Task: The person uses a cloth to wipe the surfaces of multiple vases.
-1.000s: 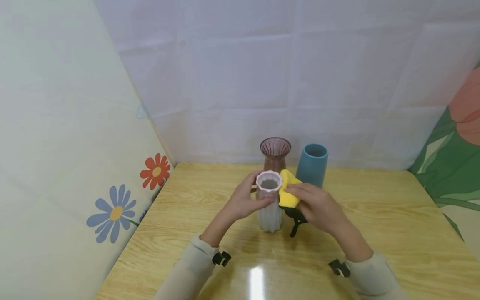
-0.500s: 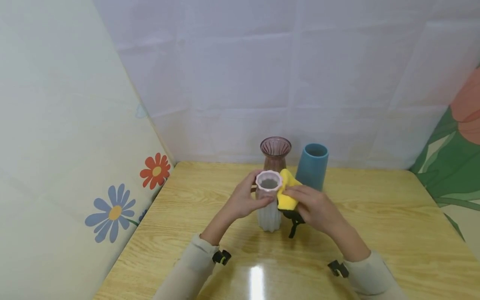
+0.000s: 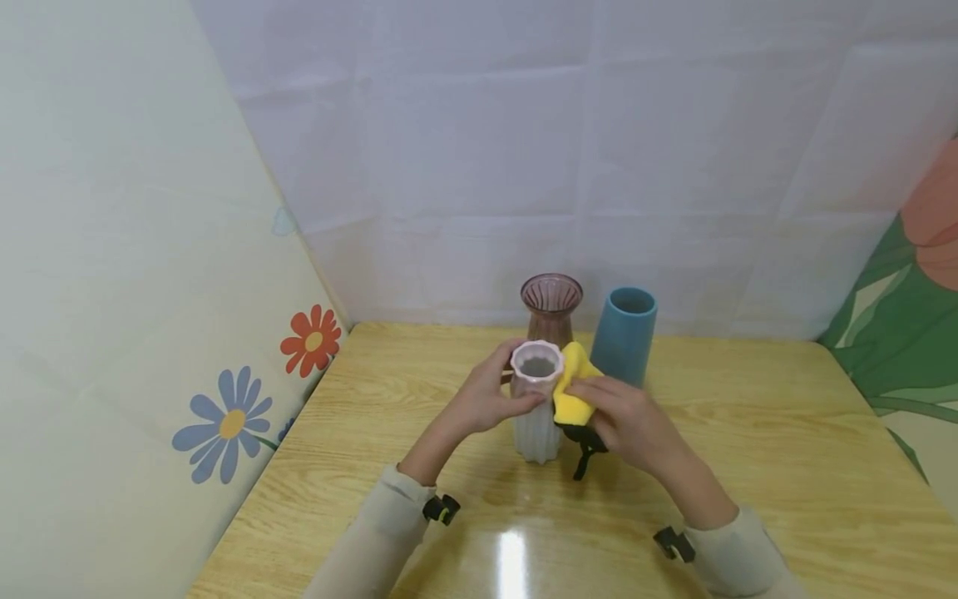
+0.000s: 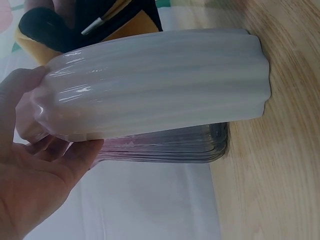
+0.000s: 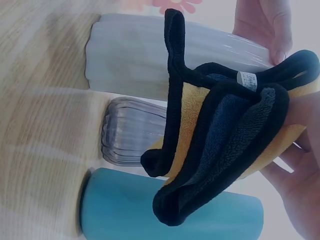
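Observation:
A ribbed vase [image 3: 537, 433], pinkish at its scalloped rim and white below, stands upright on the table. My left hand [image 3: 485, 398] grips it round the neck, thumb in front and fingers behind, as the left wrist view also shows. Bunched in my right hand [image 3: 636, 420] is a yellow cloth [image 3: 575, 399] with a dark grey side and black edging; it lies against the vase's right side near the rim. In the right wrist view the cloth [image 5: 225, 130] hangs in folds with a black loop and a small white label.
Behind the held vase stands a purple-tinted clear glass vase [image 3: 550, 299]. A blue vase [image 3: 624, 341] is to its right, behind my right hand. The wood-grain table [image 3: 419, 366] meets a pale cloth backdrop [image 3: 479, 166] at its far edge.
The cloth and my right hand have shifted slightly down along the vase's side. My left hand and the vase have stayed almost still.

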Demonstrator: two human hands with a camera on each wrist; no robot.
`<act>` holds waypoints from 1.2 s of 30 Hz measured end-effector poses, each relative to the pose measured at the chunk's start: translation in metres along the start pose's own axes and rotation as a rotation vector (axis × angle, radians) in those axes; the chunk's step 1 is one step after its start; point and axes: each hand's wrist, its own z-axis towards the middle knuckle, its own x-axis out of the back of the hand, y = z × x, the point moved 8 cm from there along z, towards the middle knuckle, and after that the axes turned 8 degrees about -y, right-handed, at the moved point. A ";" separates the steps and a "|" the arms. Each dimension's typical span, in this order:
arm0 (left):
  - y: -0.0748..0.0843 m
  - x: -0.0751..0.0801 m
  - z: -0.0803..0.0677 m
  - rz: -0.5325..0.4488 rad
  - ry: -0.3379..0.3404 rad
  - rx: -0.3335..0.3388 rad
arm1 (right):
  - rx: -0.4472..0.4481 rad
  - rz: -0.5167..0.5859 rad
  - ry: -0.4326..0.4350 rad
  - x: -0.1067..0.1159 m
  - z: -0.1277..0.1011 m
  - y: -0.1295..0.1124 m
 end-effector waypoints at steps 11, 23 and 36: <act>-0.001 0.000 0.000 -0.001 -0.020 0.012 | -0.007 -0.002 -0.002 -0.006 -0.007 0.000; -0.002 0.000 0.000 -0.007 -0.017 0.012 | -0.045 0.018 -0.050 -0.018 -0.015 0.003; -0.002 0.000 0.000 0.009 -0.023 -0.005 | -0.081 0.001 -0.143 -0.035 -0.026 0.006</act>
